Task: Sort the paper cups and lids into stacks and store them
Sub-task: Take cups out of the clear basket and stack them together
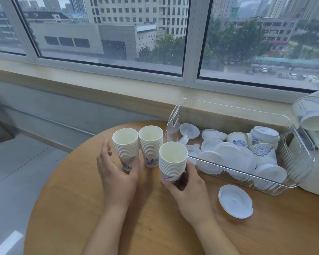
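Note:
Three stacks of white paper cups with blue prints stand upright on the round wooden table (81,199). My left hand (116,173) wraps around the base of the left stack (126,146). The middle stack (151,144) stands free behind. My right hand (186,188) grips the bottom of the right stack (173,159). A clear plastic bin (295,162) to the right holds several white lids and a few cups. One lid (235,201) lies on the table in front of the bin.
More cups (311,115) lie tipped at the far right edge, beside the bin. A window sill (81,80) and wall run behind the table. The floor lies to the left of the table.

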The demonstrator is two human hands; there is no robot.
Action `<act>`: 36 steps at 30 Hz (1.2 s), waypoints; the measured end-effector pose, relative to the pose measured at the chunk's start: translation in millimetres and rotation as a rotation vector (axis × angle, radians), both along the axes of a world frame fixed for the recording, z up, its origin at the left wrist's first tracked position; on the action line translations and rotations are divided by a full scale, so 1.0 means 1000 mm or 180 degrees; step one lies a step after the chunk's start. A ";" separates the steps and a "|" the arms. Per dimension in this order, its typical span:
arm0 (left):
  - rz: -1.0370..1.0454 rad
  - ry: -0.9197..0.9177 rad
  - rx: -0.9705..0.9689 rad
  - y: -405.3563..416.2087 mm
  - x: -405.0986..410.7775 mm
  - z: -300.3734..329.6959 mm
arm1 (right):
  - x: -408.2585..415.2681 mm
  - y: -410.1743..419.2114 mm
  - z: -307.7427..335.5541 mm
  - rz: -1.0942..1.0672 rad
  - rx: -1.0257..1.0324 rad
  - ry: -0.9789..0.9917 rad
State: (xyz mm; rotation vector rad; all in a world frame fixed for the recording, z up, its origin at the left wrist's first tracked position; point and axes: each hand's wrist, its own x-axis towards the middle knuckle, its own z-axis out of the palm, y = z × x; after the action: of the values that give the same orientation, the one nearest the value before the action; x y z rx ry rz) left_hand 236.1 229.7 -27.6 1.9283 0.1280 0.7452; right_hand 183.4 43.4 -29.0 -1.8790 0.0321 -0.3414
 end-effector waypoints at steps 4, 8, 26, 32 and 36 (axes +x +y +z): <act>-0.0510 0.0322 -0.0436 0.001 0.010 -0.004 | 0.009 0.007 -0.004 -0.0005 -0.0132 0.0003; -0.0598 0.0405 -0.0544 0.001 0.012 -0.006 | 0.019 0.013 -0.007 -0.0048 -0.0271 -0.0045; -0.0696 0.0541 -0.0699 0.004 0.003 -0.005 | 0.030 0.026 -0.005 -0.0439 -0.0957 -0.0125; -0.0675 0.0545 -0.0683 0.004 0.005 -0.006 | 0.029 0.026 -0.005 -0.0455 -0.1019 -0.0126; -0.0628 0.0538 -0.0611 0.003 0.006 -0.007 | 0.029 0.024 -0.007 -0.0416 -0.1005 -0.0149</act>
State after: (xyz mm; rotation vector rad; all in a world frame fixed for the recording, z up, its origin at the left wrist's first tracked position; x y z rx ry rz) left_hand 242.3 232.6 -34.2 1.7875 0.1071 0.4230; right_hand 212.4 67.9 -35.5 -2.1858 0.0732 -0.5034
